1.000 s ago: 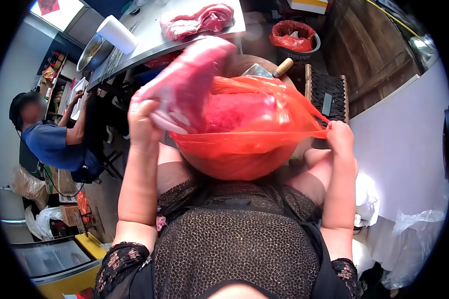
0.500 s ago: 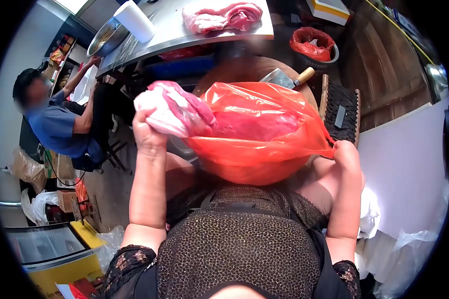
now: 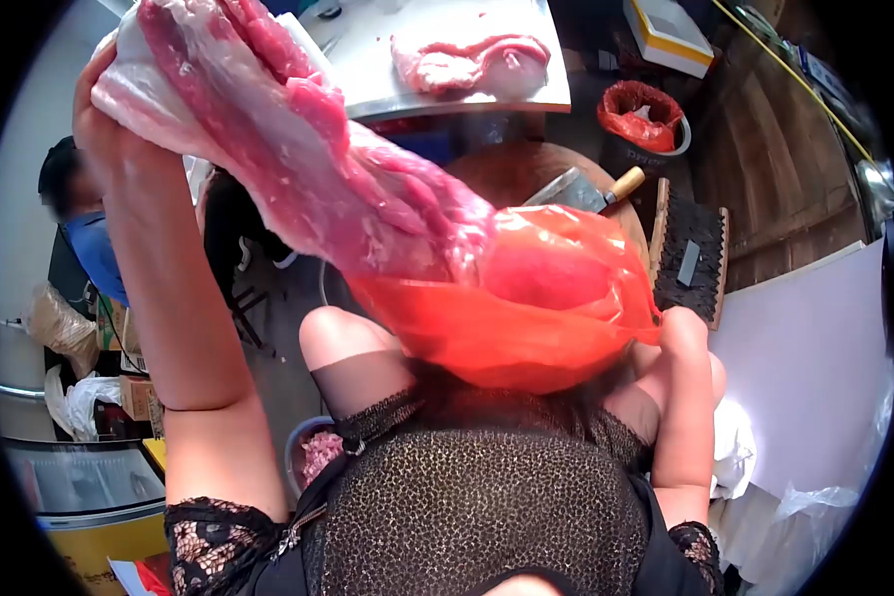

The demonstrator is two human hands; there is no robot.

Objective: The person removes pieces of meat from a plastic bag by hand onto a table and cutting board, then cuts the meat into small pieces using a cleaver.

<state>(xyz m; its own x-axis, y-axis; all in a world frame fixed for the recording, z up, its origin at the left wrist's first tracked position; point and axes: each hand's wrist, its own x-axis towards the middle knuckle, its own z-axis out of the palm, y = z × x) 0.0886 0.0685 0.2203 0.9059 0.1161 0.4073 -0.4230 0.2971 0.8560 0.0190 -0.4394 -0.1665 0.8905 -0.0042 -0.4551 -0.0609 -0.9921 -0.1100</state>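
Meat (image 3: 278, 149) pulled higher | hands apart: left hand (image 3: 104, 121) gripping meat, right hand (image 3: 683, 331) gripping red bag (image 3: 517, 338)

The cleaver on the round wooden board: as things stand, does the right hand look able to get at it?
Probably not straight away: the right hand grips the red bag. The cleaver itself looks free, its handle uncovered.
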